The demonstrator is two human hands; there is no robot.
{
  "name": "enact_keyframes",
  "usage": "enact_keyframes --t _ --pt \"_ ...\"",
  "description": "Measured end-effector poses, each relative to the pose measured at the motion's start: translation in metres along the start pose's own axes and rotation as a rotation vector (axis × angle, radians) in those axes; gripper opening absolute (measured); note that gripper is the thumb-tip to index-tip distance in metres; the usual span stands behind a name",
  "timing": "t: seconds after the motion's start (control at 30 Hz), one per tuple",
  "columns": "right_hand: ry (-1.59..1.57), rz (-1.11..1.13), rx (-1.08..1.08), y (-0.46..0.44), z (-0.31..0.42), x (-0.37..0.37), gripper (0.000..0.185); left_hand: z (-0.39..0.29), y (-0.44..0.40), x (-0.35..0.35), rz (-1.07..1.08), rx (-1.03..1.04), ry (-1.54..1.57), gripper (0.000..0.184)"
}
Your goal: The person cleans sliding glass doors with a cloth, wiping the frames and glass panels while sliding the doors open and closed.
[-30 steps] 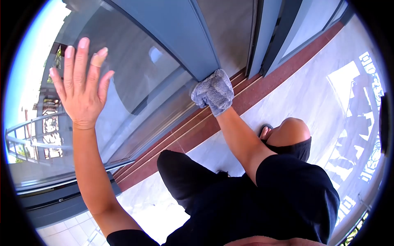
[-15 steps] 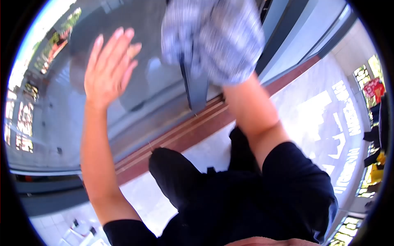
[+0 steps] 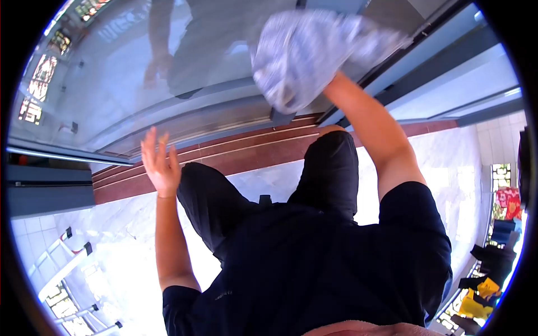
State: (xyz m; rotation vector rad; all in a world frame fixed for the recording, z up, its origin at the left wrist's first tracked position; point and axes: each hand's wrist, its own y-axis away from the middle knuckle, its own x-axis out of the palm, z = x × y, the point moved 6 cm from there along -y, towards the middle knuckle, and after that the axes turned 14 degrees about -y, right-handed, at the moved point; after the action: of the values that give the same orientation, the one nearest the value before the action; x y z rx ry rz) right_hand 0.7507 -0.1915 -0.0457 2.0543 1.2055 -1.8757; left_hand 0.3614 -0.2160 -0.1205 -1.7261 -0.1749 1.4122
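A checked blue-and-white cloth [image 3: 297, 56], blurred by motion, is bunched over and around my right hand [image 3: 334, 85]. The cloth hides its fingers; only the wrist end shows. It is up by the grey-blue metal frame [image 3: 283, 117], in front of a large glass panel [image 3: 218, 61]. My left hand [image 3: 161, 168] is empty, its fingers apart, above the reddish-brown sill track [image 3: 235, 154] and beside my left knee. A dim reflection of an arm shows in the glass.
Grey-blue framed panels [image 3: 443, 101] stand at the right. Glossy pale floor [image 3: 269, 182] lies under my bent legs. A white ladder-like frame [image 3: 64, 269] with dark feet is at lower left. Colourful fabric items [image 3: 507, 201] hang at the far right.
My left hand has come down off the glass area toward my knee. The cloth in my right hand has shifted in view and swung out to the right. The camera view has turned.
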Motion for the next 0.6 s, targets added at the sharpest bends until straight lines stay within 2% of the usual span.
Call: enact_keyframes --t 0.1,0.17,0.2,0.23,0.27,0.3,0.33,0.37,0.47,0.6 --pt "-0.524 0.176 -0.053 0.030 0.014 0.038 0.041 -0.010 0.029 0.006 0.091 -0.029 0.034 0.028" --pt "-1.416 0.200 0.079 0.041 0.008 0.046 0.044 -0.016 0.032 0.007 0.141 -0.032 0.058 0.026" --pt "-1.673 0.194 0.089 0.048 0.012 0.043 0.046 -0.017 0.036 0.012 0.161 -0.043 0.065 0.026" --pt "-1.165 0.169 -0.225 0.042 0.011 0.016 0.044 -0.019 0.040 0.017 0.143 -0.047 0.061 0.027" --pt "-0.667 0.011 -0.482 0.038 0.009 -0.011 0.043 -0.025 0.042 0.018 0.153 -0.067 0.093 0.030" --pt "-0.912 0.106 -0.341 0.038 -0.006 -0.012 0.038 -0.025 0.051 0.027 0.174 -0.074 0.139 0.034" --pt "-0.779 0.056 -0.091 0.034 -0.013 -0.038 0.042 -0.025 0.067 0.041 0.205 -0.024 0.105 0.036" --pt "-0.635 -0.021 0.061 0.031 -0.023 -0.061 0.041 -0.027 0.081 0.058 0.257 -0.022 0.111 0.036" --pt "-0.175 -0.302 0.209 0.003 -0.055 -0.130 0.041 -0.032 0.091 0.071 0.314 0.043 0.181 0.035" --pt "0.152 -0.532 0.310 -0.026 -0.082 -0.198 0.040 -0.017 0.100 0.094 0.357 -0.180 0.235 0.035"
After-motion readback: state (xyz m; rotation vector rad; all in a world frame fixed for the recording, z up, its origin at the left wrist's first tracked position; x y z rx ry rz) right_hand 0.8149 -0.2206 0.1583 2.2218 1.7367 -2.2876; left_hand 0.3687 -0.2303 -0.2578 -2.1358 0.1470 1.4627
